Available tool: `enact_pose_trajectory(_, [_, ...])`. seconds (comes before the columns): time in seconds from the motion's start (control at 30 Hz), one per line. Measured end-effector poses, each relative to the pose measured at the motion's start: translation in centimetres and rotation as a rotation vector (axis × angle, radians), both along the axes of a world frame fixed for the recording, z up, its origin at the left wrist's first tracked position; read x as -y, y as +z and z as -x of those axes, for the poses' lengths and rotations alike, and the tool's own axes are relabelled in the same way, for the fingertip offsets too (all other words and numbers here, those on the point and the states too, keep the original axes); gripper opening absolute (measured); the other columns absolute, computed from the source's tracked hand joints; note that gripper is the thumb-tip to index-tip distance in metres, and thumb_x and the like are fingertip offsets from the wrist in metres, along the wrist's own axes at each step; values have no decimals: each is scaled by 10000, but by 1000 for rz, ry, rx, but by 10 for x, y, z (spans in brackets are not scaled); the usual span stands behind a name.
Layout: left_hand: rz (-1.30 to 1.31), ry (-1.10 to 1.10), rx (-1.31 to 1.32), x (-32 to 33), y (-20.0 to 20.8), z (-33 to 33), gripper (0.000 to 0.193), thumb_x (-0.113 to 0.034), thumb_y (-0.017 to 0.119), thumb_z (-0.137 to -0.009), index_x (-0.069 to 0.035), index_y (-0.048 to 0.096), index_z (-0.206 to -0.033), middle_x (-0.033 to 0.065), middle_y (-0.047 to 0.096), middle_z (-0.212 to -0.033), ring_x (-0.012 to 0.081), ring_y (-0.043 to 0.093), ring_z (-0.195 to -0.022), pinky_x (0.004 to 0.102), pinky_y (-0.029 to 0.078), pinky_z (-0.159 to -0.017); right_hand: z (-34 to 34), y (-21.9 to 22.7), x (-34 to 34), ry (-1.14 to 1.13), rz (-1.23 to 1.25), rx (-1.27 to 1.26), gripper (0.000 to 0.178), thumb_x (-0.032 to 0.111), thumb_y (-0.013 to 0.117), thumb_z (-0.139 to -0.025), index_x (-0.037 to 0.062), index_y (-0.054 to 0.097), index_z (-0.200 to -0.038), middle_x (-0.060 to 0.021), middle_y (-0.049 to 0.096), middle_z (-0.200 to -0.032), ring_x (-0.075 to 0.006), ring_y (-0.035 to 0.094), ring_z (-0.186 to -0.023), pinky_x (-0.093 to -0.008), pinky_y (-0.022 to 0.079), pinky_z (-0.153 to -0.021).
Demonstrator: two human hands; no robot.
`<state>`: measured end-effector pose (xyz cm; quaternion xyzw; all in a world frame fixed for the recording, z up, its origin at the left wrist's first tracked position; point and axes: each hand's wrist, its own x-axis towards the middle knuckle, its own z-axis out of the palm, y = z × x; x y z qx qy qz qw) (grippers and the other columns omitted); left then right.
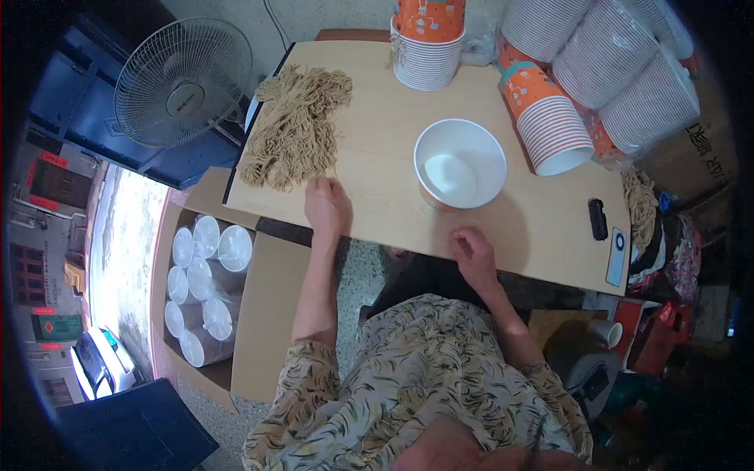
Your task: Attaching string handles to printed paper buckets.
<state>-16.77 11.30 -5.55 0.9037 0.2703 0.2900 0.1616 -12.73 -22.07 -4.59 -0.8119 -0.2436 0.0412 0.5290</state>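
A loose heap of tan strings [294, 129] lies on the left part of the wooden table [373, 149]. My left hand [327, 206] is at the heap's near edge, its fingers pinched together where a thin strand comes out. My right hand [473, 253] is at the table's front edge with curled fingers; whatever is between them, if anything, is hidden. Just beyond it stands a large white paper bucket [459, 169], upright, with nothing seen inside. Neither hand touches the bucket.
Nested orange-and-white paper buckets [428, 59] stand at the back; another stack [550, 118] lies tilted at the right, beside wrapped stacks [605, 51]. A black object [598, 219] lies near the right edge. An open carton [271, 314] of wrapped cups and a fan [184, 94] are at left.
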Motion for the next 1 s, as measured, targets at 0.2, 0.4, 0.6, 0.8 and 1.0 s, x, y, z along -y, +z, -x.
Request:
enact_pose_trajectory(0.2, [323, -634, -124, 123, 41, 64, 65, -81, 557, -906, -28, 567, -942, 184, 615, -817, 403, 615, -745, 495, 489, -662, 15, 86, -31, 263, -101, 485, 211, 56, 623, -887, 19, 627, -1095, -153, 668, -1051, -353, 638, -995, -461, 504, -902])
enact_pose_trajectory(0.4, [760, -1023, -331, 161, 120, 79, 103, -35, 601, -916, 4, 612, -1011, 182, 681, -869, 297, 690, -780, 395, 548, -705, 13, 74, -19, 563, -94, -8, 274, 238, 482, -1024, 16, 610, -1124, -163, 661, -963, -295, 661, -910, -438, 510, -838])
enact_pose_trajectory(0.6, [1203, -796, -217, 150, 123, 44, 88, -15, 630, -958, 12, 626, -1042, 49, 710, -885, 93, 677, -774, 236, 553, -680, 7, 75, 14, 360, -196, -321, 207, 209, 600, -997, 9, 644, -1033, -8, 612, -724, -52, 513, -630, -241, 421, -564])
enact_pose_trajectory(0.8, [1495, -779, -163, 149, 120, 18, 167, -102, 634, -981, -8, 634, -1119, 78, 719, -926, 126, 692, -795, 227, 550, -684, -2, 90, 24, 229, -254, -390, 125, 124, 667, -965, 3, 676, -991, 51, 640, -836, 4, 525, -722, -175, 420, -610])
enact_pose_trajectory(1.0, [1487, -639, -97, 148, 107, 25, 323, -273, 519, -1048, 18, 647, -1103, 94, 714, -914, 144, 688, -766, 240, 549, -684, -3, 90, 22, 116, -313, -319, 101, 101, 664, -964, 1, 652, -950, 81, 579, -794, 13, 468, -678, -171, 385, -577])
